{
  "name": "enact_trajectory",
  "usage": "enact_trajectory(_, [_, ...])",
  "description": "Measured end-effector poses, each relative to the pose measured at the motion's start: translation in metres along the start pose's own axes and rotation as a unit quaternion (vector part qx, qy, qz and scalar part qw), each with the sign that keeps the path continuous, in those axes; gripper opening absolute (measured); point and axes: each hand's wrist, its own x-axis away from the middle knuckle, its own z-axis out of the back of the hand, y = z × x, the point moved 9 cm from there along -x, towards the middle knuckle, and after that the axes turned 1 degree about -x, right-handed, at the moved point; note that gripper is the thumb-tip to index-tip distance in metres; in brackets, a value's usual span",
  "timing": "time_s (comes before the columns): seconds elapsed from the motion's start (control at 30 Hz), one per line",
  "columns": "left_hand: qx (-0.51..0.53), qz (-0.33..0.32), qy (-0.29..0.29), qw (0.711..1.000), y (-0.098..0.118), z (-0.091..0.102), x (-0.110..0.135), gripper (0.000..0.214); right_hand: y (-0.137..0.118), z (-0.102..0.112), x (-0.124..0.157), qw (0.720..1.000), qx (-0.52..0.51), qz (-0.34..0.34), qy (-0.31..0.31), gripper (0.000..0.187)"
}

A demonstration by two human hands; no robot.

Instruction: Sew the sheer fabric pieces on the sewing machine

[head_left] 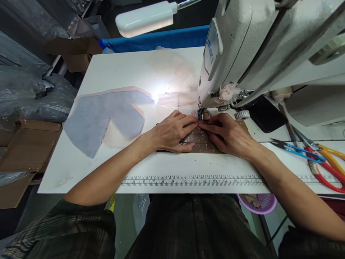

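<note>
A shiny, glittery brown-grey piece of fabric (198, 136) lies under the presser foot (201, 114) of a white sewing machine (231, 46). Beneath it, a flat brown piece (208, 148) shows along the lower edge. My left hand (178, 132) rests palm down on the left of the fabric, its fingers stretched towards the needle and the thumb set apart lower down. From the right, my right hand (226, 133) lies on the same fabric, index finger extended close to the left fingertips and the others spread below. Stitching at the needle is too small to make out.
Left on the white table (134, 163) lie grey-blue cut pieces (91, 118) with pink edges. A printed ruler (188, 180) runs along the front edge. At right are blue snips (299, 150), red-handled scissors (320, 172) and a black phone-like slab (266, 113). A lamp (145, 18) hangs above.
</note>
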Motion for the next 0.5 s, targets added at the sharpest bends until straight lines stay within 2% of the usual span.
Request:
enact_trajectory(0.2, [0.002, 0.013, -0.006, 1.000, -0.009, -0.002, -0.002, 0.057, 0.003, 0.006, -0.002, 0.999, -0.028, -0.028, -0.015, 0.039])
enact_trajectory(0.37, [-0.006, 0.008, -0.003, 1.000, -0.014, -0.004, -0.004, 0.055, 0.023, 0.017, -0.004, 0.986, -0.117, -0.106, -0.051, 0.037])
enact_trajectory(0.5, [-0.015, 0.012, -0.005, 1.000, -0.016, -0.005, -0.004, 0.058, 0.044, 0.020, -0.003, 0.957, -0.187, -0.209, -0.075, 0.033])
